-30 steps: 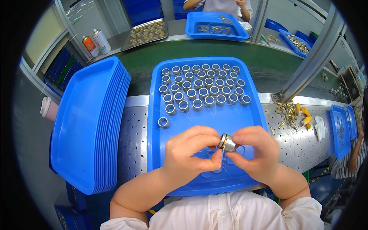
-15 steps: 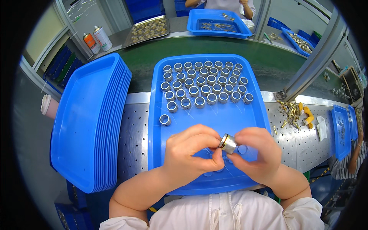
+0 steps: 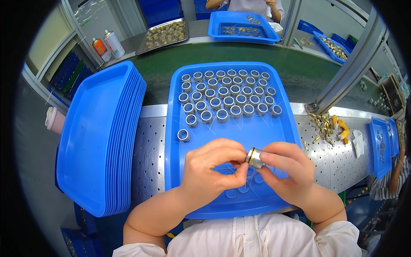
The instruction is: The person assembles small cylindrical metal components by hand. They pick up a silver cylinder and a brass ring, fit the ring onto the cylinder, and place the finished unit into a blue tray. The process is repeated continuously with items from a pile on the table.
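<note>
Between my two hands, above the near part of a blue tray (image 3: 222,135), is a short silver metal cylinder (image 3: 257,159) with a dark and brass-coloured band round its left end. My left hand (image 3: 209,165) pinches that left end between thumb and forefinger. On the other end, the thumb and fingers of my right hand (image 3: 291,165) grip it. Several similar metal rings (image 3: 222,118) stand upright in rows in the tray's far half, with thin clear strands sticking out among them. One ring (image 3: 184,140) stands apart at the left. Clear round discs (image 3: 244,188) lie below my hands.
Left stands a tall stack of blue trays (image 3: 92,141). To the right, brass-coloured parts (image 3: 323,126) and a yellow piece (image 3: 343,131) lie on the perforated metal table (image 3: 329,167). A green belt (image 3: 205,53) runs behind; beyond it a co-worker (image 3: 252,6) works near another blue tray (image 3: 244,38).
The cylinder has turned slightly, so its banded end faces more to the left. My right fingers have shifted along it and now lie flatter against its side.
</note>
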`<state>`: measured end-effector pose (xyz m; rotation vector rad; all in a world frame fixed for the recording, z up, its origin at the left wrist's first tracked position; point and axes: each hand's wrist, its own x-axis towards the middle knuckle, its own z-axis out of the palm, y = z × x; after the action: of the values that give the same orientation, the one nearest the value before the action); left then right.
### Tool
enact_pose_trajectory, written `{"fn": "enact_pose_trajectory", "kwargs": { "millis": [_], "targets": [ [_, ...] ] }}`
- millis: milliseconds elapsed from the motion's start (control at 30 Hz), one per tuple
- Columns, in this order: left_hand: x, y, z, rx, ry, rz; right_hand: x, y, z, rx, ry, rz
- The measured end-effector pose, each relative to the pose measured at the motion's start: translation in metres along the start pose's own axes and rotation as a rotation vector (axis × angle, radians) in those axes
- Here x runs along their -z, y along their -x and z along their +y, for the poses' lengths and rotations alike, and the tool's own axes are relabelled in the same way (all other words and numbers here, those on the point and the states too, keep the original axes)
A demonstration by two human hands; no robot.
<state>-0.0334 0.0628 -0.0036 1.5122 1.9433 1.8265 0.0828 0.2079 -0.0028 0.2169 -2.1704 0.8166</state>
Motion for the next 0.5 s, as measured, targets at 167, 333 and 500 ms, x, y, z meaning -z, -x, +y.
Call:
{"fn": "enact_pose_trajectory", "kwargs": {
  "millis": [167,333,500],
  "targets": [
    [0.000,-0.001,0.001,-0.034,-0.033,-0.004,-0.001,0.003,0.003,0.066,0.032,-0.003],
    [0.001,0.000,0.001,-0.133,-0.143,0.006,-0.003,0.006,0.000,-0.155,-0.197,-0.005],
    [0.000,0.000,0.003,-0.146,-0.152,0.011,-0.004,0.010,0.000,-0.187,-0.218,-0.011]
  ]
}}
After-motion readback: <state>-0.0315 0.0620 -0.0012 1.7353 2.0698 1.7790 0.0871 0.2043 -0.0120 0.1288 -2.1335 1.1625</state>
